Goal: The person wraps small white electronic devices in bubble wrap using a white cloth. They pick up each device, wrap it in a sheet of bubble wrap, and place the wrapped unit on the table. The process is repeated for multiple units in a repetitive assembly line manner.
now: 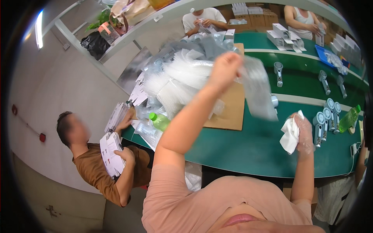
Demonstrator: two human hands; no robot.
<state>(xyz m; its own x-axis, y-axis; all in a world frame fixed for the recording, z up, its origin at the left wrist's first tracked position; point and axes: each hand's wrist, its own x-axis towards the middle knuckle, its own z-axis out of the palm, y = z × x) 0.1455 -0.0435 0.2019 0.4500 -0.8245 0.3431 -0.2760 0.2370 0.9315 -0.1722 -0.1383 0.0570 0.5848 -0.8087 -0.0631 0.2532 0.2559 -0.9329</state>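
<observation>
Raised over the table, my left hand [226, 69] is closed on the top of a translucent bubble-wrap bag [258, 89], which hangs down, blurred by motion. My right hand [304, 134], in a thin clear plastic glove, grips a crumpled white cloth [289, 136] above the green table. Just right of it stand several light-blue handheld devices with round heads [319, 120], grouped together. Another round-headed device [274, 101] is partly hidden behind the bag. A big heap of bubble-wrap bags [178, 83] lies beyond my left forearm.
A cardboard sheet [229, 110] lies under the heap's edge. Green bottles stand left [159, 121] and right [349, 118]. A green conveyor belt [299, 73] carries several devices. At left, a person in brown [101, 163] holds flat printed cartons [112, 153]. Two people work across the table.
</observation>
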